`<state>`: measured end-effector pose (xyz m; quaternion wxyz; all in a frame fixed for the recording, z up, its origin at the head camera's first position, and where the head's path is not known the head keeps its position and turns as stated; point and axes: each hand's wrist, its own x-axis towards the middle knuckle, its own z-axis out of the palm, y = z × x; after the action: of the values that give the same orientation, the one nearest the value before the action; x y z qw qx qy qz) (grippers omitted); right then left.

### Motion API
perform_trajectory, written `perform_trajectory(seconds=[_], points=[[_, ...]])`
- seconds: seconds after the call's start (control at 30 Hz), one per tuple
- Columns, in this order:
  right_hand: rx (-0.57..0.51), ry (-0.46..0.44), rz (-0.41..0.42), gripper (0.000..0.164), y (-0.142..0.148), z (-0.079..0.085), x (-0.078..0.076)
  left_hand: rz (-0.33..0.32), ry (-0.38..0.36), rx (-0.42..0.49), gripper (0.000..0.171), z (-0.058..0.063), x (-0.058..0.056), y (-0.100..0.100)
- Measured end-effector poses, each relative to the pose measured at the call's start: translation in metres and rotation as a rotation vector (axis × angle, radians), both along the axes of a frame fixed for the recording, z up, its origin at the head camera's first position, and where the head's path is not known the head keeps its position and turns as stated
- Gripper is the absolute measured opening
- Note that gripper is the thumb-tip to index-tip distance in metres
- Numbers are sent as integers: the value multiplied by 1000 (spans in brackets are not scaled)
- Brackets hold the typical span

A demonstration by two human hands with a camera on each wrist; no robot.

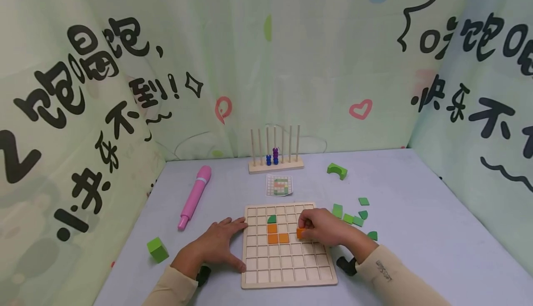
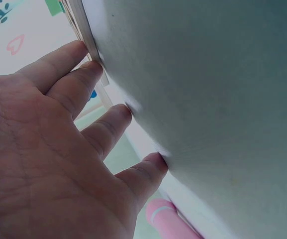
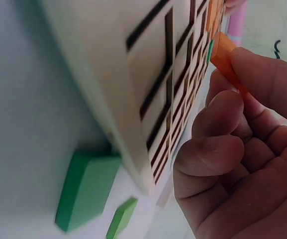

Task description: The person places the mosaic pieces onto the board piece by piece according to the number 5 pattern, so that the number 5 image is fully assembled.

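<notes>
A pale wooden grid board point(image 1: 287, 277) lies flat in front of me. Resting on the table with fingers spread, my left hand point(image 1: 214, 246) touches the board's left edge with its thumb and fingertips. Over the right part of the grid, my right hand point(image 1: 325, 226) pinches a small orange block point(image 3: 223, 56) between thumb and index finger. Orange squares point(image 1: 283, 238) make an L shape on the grid, and a green quarter-round piece point(image 1: 272, 219) sits just above them. The other fingers of the right hand point(image 3: 252, 149) are curled in.
Several green pieces point(image 1: 348, 219) lie right of the board, with a green arch point(image 1: 337, 171) farther back. Behind the board are a pattern card point(image 1: 279, 186) and a peg stand point(image 1: 276, 165) with beads. Leftward lie a pink stick point(image 1: 195, 198) and a green cube point(image 1: 158, 249).
</notes>
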<state>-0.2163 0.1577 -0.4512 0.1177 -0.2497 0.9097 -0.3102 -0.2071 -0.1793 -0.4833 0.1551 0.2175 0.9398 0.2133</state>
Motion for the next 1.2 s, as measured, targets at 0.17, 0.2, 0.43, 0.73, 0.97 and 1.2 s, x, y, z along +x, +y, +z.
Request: perform_trajectory(seconds=[0.17,0.2,0.43,0.73,0.97,1.2], points=[[15,4,26,8,-9,-4,-3,5,-6,4,112,1,0,1],[15,5,29,8,-10,-5,-4,6,-7,8,112,1,0,1],[27,3,45,9,-15,-9,-6,1,-7,11,112,-2,0,0],[66,26,70,13,-18,-9,-8,1,-8,5,112,1,-1,1],[124,36,67,12,-22,-8,-8,1,-10,7,112,3,0,1],[181,21,29,10,-29,-9,-6,3,-8,9,111,3,1,1]])
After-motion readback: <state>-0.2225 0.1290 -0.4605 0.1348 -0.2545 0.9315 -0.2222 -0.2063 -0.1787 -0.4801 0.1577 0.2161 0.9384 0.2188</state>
